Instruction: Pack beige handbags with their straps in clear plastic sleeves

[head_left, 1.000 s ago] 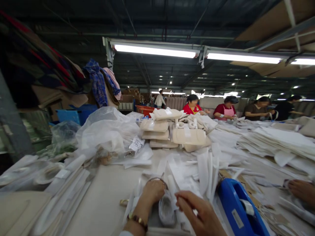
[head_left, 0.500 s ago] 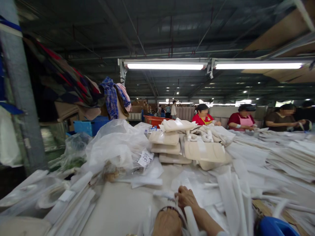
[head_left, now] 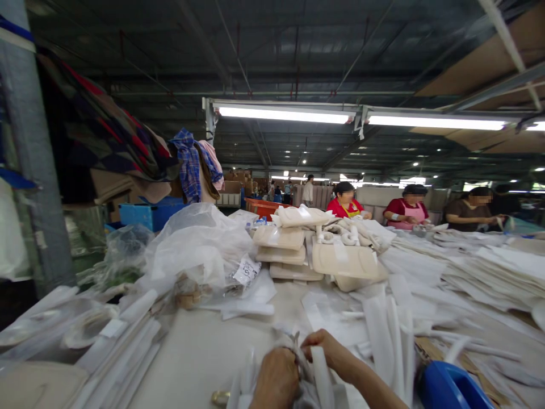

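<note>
Near the bottom centre, my left hand (head_left: 276, 376) is closed on a bundle of pale fabric (head_left: 303, 363). Just to its right, my right hand (head_left: 326, 347) pinches the upper part of the same bundle, its fingertips close to the left knuckles. A white foam strip (head_left: 322, 378) stands in front of my right wrist. Exactly what lies between the fingers is partly hidden. Beyond the hands, padded beige pieces (head_left: 344, 260) are stacked on the pale table (head_left: 204, 346).
Clear plastic bags (head_left: 191, 244) lie behind on the left, white foam strips (head_left: 128, 346) at the left. A blue container (head_left: 453, 386) is at lower right. White sheets (head_left: 468, 284) cover the right side, where several people sit beyond.
My left hand has shifted slightly left and up, and my right forearm now reaches in from farther right. More of the pale fabric shows between the hands. The camera view has turned slightly right.
</note>
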{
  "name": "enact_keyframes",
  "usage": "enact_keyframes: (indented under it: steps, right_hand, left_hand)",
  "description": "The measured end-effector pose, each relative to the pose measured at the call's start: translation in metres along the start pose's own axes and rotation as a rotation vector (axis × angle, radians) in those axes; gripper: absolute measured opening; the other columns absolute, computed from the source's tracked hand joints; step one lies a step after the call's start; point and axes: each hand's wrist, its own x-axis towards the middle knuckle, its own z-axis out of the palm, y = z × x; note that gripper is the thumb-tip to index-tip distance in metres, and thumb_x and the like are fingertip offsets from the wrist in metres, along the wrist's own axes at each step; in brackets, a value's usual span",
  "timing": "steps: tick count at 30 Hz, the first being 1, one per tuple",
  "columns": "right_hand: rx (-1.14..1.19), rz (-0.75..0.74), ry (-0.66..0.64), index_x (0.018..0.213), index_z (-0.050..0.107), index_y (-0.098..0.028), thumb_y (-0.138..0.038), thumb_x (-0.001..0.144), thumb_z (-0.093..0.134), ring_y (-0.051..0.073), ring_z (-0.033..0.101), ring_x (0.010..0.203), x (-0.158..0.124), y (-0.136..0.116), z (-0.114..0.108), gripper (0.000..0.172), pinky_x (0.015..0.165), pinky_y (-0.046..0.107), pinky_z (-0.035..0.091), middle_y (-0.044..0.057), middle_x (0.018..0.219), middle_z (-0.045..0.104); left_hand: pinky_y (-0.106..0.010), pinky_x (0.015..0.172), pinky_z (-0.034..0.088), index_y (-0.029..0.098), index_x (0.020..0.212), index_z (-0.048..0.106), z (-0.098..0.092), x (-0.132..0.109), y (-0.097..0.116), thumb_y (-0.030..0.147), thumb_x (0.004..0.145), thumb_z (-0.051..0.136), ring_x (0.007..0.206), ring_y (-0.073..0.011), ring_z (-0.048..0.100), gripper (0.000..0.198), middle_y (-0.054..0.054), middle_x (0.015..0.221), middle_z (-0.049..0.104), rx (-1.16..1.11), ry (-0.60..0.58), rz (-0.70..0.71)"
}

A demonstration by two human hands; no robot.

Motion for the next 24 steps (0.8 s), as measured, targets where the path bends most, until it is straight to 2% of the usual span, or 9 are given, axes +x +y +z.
enact_keyframes:
  steps: [3, 5, 8, 10, 13, 16, 19, 24]
  right_hand:
    - [-0.027, -0.096, 0.223, 0.073, 0.065, -0.015, -0.045, 0.076, 0.047, 0.016, 0.053, 0.066, -0.018, -0.013, -0.008, 0.035, 0.063, 0.029, 0.043, 0.005, 0.070, 0.060]
    - [-0.123, -0.255, 0.345, 0.086, 0.065, -0.018, -0.047, 0.083, 0.044, 0.020, 0.055, 0.084, -0.036, -0.022, -0.007, 0.036, 0.077, 0.032, 0.044, 0.007, 0.087, 0.062]
    - [-0.417, -0.518, 0.374, 0.098, 0.063, -0.024, -0.028, 0.083, 0.050, 0.020, 0.054, 0.096, -0.061, -0.024, 0.012, 0.020, 0.086, 0.032, 0.042, 0.005, 0.100, 0.062]
    - [-0.600, -0.573, 0.370, 0.095, 0.063, -0.024, -0.012, 0.077, 0.051, 0.021, 0.053, 0.098, -0.068, -0.015, 0.030, 0.024, 0.084, 0.032, 0.043, 0.005, 0.101, 0.062]
    - [-0.720, -0.558, 0.469, 0.089, 0.063, -0.022, -0.002, 0.075, 0.045, 0.023, 0.050, 0.104, -0.066, 0.005, 0.051, 0.030, 0.084, 0.033, 0.042, 0.005, 0.101, 0.063]
    - [-0.744, -0.515, 0.518, 0.084, 0.062, -0.020, 0.000, 0.078, 0.041, 0.022, 0.050, 0.103, -0.061, 0.013, 0.056, 0.030, 0.085, 0.032, 0.039, 0.004, 0.097, 0.063]
    - [-0.744, -0.438, 0.494, 0.085, 0.062, -0.021, -0.001, 0.078, 0.045, 0.021, 0.051, 0.099, -0.063, 0.003, 0.052, 0.027, 0.083, 0.033, 0.037, 0.003, 0.096, 0.064]
    - [-0.768, -0.230, 0.404, 0.093, 0.064, -0.023, -0.016, 0.076, 0.058, 0.025, 0.052, 0.100, -0.063, -0.030, 0.051, 0.020, 0.081, 0.037, 0.034, 0.004, 0.099, 0.066]
  left_hand:
    - [-0.029, 0.078, 0.047, 0.014, 0.087, 0.073, 0.000, -0.002, -0.001, 0.011, 0.080, 0.037, 0.088, -0.0223, 0.066, 0.036, -0.014, 0.092, 0.071, 0.006, 0.039, 0.009]
    - [-0.028, 0.077, 0.046, 0.015, 0.082, 0.073, 0.000, -0.002, -0.001, 0.012, 0.080, 0.040, 0.085, -0.0216, 0.066, 0.033, -0.014, 0.088, 0.071, 0.002, 0.052, 0.021]
    - [-0.027, 0.075, 0.045, 0.016, 0.078, 0.073, 0.002, -0.004, -0.004, 0.014, 0.081, 0.041, 0.080, -0.0203, 0.066, 0.032, -0.013, 0.086, 0.072, -0.024, 0.075, 0.060]
    - [-0.027, 0.072, 0.044, 0.016, 0.075, 0.072, 0.002, -0.005, -0.005, 0.016, 0.082, 0.042, 0.077, -0.0198, 0.065, 0.032, -0.012, 0.083, 0.072, -0.053, 0.094, 0.091]
    - [-0.024, 0.068, 0.042, 0.018, 0.069, 0.071, -0.002, -0.009, -0.007, 0.016, 0.080, 0.046, 0.074, -0.0178, 0.064, 0.027, -0.007, 0.076, 0.072, -0.122, 0.132, 0.138]
    - [-0.023, 0.066, 0.041, 0.019, 0.067, 0.068, -0.008, -0.014, -0.008, 0.016, 0.079, 0.046, 0.072, -0.0159, 0.063, 0.025, -0.003, 0.073, 0.070, -0.223, 0.213, 0.171]
    - [-0.022, 0.068, 0.041, 0.018, 0.070, 0.067, -0.012, -0.017, -0.009, 0.018, 0.082, 0.045, 0.074, -0.0148, 0.062, 0.026, -0.003, 0.074, 0.068, -0.339, 0.312, 0.198]
    - [-0.022, 0.067, 0.043, 0.019, 0.070, 0.065, -0.010, -0.017, -0.011, 0.019, 0.080, 0.044, 0.070, -0.0140, 0.060, 0.023, -0.003, 0.071, 0.065, -0.471, 0.419, 0.254]
